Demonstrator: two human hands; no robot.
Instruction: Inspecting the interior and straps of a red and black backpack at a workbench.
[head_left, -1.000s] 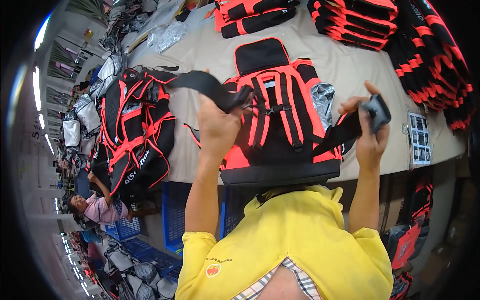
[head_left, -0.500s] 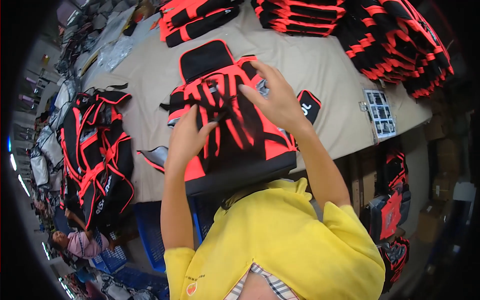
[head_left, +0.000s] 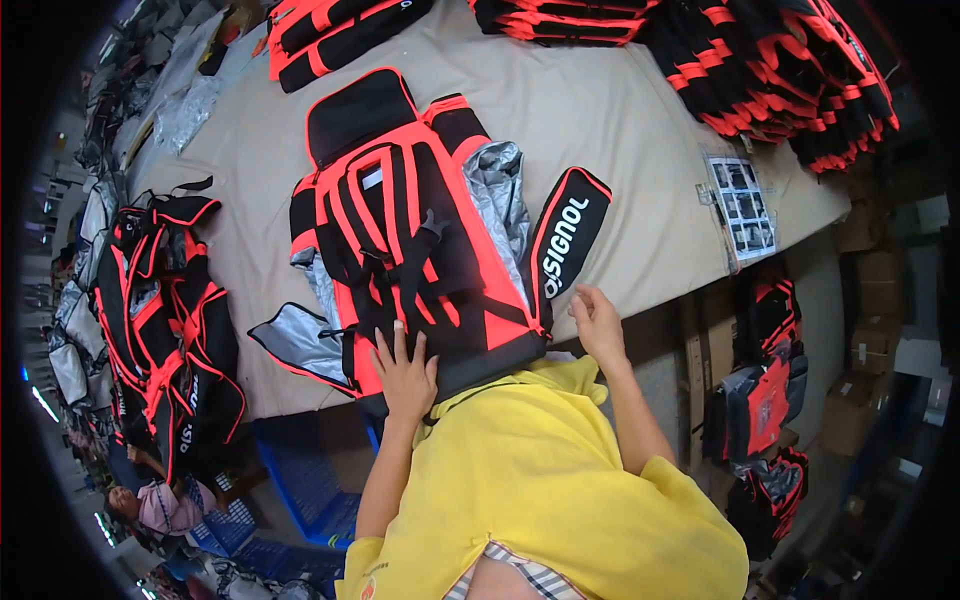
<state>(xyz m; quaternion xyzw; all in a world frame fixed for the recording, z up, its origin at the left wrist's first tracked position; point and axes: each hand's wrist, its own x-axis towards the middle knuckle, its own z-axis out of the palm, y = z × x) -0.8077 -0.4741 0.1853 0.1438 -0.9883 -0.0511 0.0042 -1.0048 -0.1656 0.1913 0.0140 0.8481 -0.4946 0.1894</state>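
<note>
Nearest, a yellow shirt (head_left: 540,480) filling the lower middle, both forearms rising out of it. Left hand (head_left: 405,372) flat and open, fingers spread, pressed on the near end of a black and red backpack (head_left: 415,240); nothing gripped. Right hand (head_left: 598,322) open too, fingers loosely curved, at the near edge of the worktop (head_left: 620,130) just beside the backpack's right corner; touching the edge or not, cannot tell. Backpack lying strap side up on the beige worktop, long way toward the far side, near end at the edge by the shirt. Silver lining showing along both its sides, a grey flap (head_left: 295,345) spread to the lower left, a black and red side panel (head_left: 566,238) splayed to the right. Further left, another backpack (head_left: 165,320) of the same colours hanging over the worktop's left edge. Right of the middle, a printed sheet (head_left: 738,205) with small pictures. Farthest, stacked black and red pieces (head_left: 790,70) heaped along the far right, more (head_left: 335,30) at the far left.
</note>
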